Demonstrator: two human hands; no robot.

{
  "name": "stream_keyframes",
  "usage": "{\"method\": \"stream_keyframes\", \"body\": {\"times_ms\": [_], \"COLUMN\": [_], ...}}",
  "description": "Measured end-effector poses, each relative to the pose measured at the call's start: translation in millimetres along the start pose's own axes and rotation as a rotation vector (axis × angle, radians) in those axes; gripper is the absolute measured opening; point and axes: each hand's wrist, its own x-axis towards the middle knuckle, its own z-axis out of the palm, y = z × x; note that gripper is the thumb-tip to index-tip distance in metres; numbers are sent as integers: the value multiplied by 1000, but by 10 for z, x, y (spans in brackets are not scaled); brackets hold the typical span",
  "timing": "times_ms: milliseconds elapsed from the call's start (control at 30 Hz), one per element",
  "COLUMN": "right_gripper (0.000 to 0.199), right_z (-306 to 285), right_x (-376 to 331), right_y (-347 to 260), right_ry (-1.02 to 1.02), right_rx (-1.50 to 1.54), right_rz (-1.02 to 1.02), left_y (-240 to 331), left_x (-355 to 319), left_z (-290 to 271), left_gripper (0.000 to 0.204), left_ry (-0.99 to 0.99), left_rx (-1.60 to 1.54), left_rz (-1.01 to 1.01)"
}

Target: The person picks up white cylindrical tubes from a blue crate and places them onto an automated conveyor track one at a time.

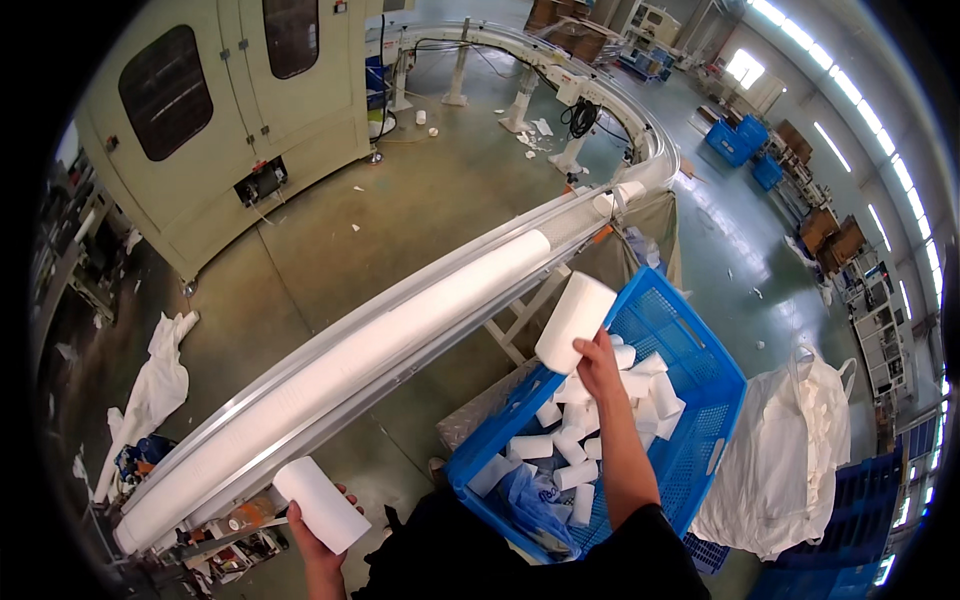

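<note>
My left hand (318, 540) is closed around a white paper roll (322, 503), held low beside the near end of the conveyor. In my right hand (598, 362) is another white paper roll (576, 322), tilted above the far left rim of a blue plastic crate (725, 372). Inside the crate lie many loose white rolls (572, 449) and a crumpled blue plastic bag (533, 503). A long line of white rolls (380, 335) fills the conveyor channel in front of me, and one separate roll (620, 194) sits farther along it.
The metal-railed conveyor (400, 372) curves away to the far right. A large cream machine cabinet (225, 110) stands beyond it at left. A bulging white sack (775, 455) is right of the crate. White sheeting (160, 370) and paper scraps lie on the floor. Blue bins (735, 140) stand far right.
</note>
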Motion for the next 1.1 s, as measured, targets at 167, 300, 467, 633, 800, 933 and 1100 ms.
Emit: {"method": "stream_keyframes", "body": {"times_ms": [167, 300, 467, 633, 800, 933, 1100], "right_gripper": [78, 75, 68, 63, 66, 76, 89], "right_z": [-743, -807, -613, -303, 436, 1068, 961], "right_x": [1644, 2372, 2728, 2662, 1858, 678, 427], "right_y": [-225, -224, 135, 406, -3, -180, -185], "right_ry": [105, -64, -378, -647, -536, -802, -664], "right_rx": [-802, -1544, -1896, -1902, -1381, -601, -450], "right_rz": [-273, -420, -323, -331, -389, 228, 490], "left_y": [2, -76, -127, -131, -410, -733, -866], "left_x": [129, 242, 493, 973, 1466, 1642, 1637], "left_z": [267, 389, 702, 1175, 1632, 1981, 2275], "left_gripper": [66, 70, 74, 79, 79, 77, 89], "left_ry": [84, 110, 74, -105, -273, -349, -582], "left_rx": [91, 155, 214, 356, 374, 370, 644], "left_rz": [27, -36, -130, -173, -177, -93, -97]}}
